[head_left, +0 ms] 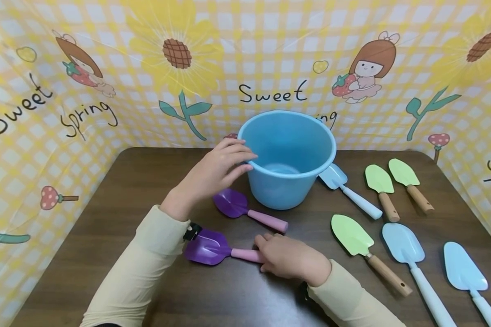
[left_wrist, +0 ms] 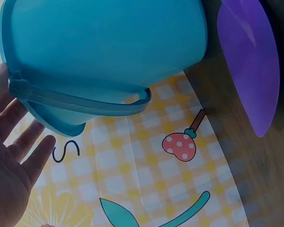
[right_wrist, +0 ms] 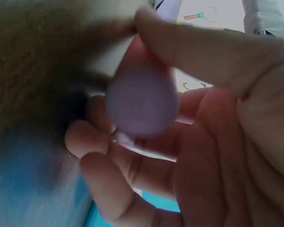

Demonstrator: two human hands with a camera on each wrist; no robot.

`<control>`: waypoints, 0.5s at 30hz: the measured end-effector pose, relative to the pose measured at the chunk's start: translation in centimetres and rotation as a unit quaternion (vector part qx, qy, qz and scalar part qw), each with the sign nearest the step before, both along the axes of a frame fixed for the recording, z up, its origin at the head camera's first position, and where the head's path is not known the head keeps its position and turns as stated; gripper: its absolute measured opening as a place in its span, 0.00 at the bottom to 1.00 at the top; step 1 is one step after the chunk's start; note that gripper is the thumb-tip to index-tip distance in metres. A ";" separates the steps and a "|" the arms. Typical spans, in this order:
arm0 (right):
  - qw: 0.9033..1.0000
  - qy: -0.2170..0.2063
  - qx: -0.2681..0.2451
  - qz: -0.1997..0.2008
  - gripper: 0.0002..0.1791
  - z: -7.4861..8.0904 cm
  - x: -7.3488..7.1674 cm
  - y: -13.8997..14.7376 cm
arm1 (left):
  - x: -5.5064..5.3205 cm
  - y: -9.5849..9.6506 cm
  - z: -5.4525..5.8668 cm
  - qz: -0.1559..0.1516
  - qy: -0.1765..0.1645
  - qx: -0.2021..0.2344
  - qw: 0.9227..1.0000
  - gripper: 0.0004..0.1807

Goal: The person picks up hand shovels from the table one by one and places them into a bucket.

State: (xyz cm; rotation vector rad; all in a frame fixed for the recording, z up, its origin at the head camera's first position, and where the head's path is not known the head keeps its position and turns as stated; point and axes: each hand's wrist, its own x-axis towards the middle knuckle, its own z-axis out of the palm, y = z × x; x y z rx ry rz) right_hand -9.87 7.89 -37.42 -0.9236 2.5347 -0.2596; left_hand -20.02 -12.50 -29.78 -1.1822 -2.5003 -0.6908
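Left hand (head_left: 214, 168), fingers loosely extended, at blue bucket (head_left: 282, 193); right hand (head_left: 292, 256) curled round handle (head_left: 244, 255) of nearer purple trowel (head_left: 207, 250). Careless lift might snag left cuff (head_left: 163, 227) nearby.

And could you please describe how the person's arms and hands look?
Long cream sleeves cover both arms to the wrists. The left hand and right hand are ungloved. A black device sits by the left cuff; something dark shows below the right one.
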 end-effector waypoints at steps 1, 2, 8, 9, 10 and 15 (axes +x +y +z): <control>1.000 0.001 -0.003 0.000 0.13 -0.1 0.0 0.0 | -0.1 0.0 0.0 -0.002 0.002 -0.001 1.000 0.15; 1.000 0.003 -0.007 0.001 0.10 -0.1 0.0 0.0 | -0.1 0.0 0.0 -0.003 0.004 -0.002 1.000 0.15; 1.000 -0.004 -0.025 -0.002 0.07 -0.3 -0.1 0.0 | -0.2 0.1 0.1 -0.012 0.006 -0.004 1.000 0.15; 1.000 -0.008 -0.026 -0.004 0.07 -0.2 -0.1 0.0 | -0.2 0.1 0.1 -0.013 0.006 -0.004 1.000 0.15; 1.000 -0.009 -0.024 -0.005 0.07 -0.2 -0.1 0.0 | -0.2 0.1 0.1 -0.015 0.006 -0.003 1.000 0.15; 1.000 -0.016 -0.025 -0.010 0.08 -0.1 -0.1 -0.1 | -0.2 0.1 0.2 -0.029 0.000 0.002 1.000 0.13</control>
